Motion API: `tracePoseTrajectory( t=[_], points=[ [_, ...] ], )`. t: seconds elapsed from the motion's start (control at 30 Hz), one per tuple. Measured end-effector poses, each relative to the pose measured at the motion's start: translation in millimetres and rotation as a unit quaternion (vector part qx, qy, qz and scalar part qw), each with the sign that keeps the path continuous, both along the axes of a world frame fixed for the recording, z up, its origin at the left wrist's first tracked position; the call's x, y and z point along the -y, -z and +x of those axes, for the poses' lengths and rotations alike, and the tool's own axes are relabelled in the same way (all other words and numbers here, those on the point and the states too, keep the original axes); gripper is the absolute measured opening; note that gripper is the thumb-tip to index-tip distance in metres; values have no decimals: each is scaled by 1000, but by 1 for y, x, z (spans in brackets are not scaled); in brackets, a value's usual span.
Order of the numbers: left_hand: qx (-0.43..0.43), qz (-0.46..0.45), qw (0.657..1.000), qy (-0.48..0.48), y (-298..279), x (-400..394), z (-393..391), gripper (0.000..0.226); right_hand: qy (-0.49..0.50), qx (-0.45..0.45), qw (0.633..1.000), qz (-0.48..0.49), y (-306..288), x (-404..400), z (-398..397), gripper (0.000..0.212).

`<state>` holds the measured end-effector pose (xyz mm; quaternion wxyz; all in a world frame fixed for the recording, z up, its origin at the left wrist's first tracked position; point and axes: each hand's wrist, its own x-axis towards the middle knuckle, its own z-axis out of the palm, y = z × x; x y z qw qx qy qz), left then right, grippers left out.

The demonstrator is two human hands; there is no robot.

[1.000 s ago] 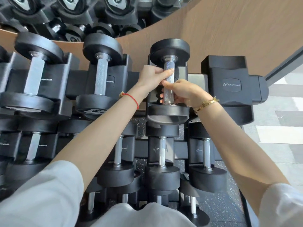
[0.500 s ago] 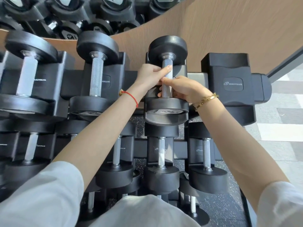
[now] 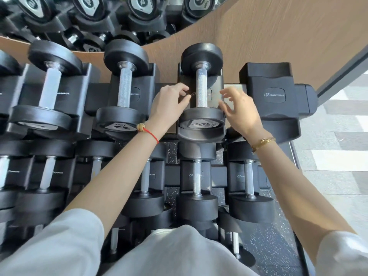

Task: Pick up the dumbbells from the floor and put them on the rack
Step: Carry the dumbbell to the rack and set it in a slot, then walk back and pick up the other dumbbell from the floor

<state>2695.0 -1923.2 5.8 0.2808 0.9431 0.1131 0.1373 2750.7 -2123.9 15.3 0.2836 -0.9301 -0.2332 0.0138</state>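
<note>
A black dumbbell (image 3: 201,87) with a knurled steel handle rests in a cradle on the top tier of the black rack (image 3: 91,98). My left hand (image 3: 168,105) hovers just left of the handle, fingers loosely curled and holding nothing. On the other side, my right hand (image 3: 240,109) is off the handle too, fingers spread apart. Neither hand touches the handle.
Two more dumbbells (image 3: 124,87) sit in the top cradles to the left. An unfilled cradle (image 3: 273,92) is at the right end. Lower tiers hold several dumbbells (image 3: 197,188). A wood-panelled wall (image 3: 278,32) and a mirror (image 3: 99,18) are behind; carpet tiles (image 3: 338,156) lie to the right.
Both hands have let go of the dumbbell's handle and drawn apart to either side. The dumbbell now lies settled in its cradle.
</note>
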Motion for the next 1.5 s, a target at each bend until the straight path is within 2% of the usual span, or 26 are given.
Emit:
tracePoseTrajectory(
  t=[0.1,0.17,0.43,0.93,1.23,1.5],
  points=[
    [0,72,997,-3,-7,3,-32,31,-16,73,997,-9,6,21,-23,38],
    [8,89,996,-12,-11,6,-55,32,-13,97,995,-12,4,29,-40,41],
    [7,117,993,-20,-7,20,-162,37,-28,89,994,-49,4,50,-124,52],
    [-16,131,989,-70,7,45,-352,33,-60,65,995,-35,18,77,-274,51],
    [-55,126,972,-191,18,100,-468,34,-167,58,984,-32,35,107,-326,50],
    [-85,101,924,-359,21,185,-585,32,-335,45,940,-39,41,116,-382,50]
  ],
)
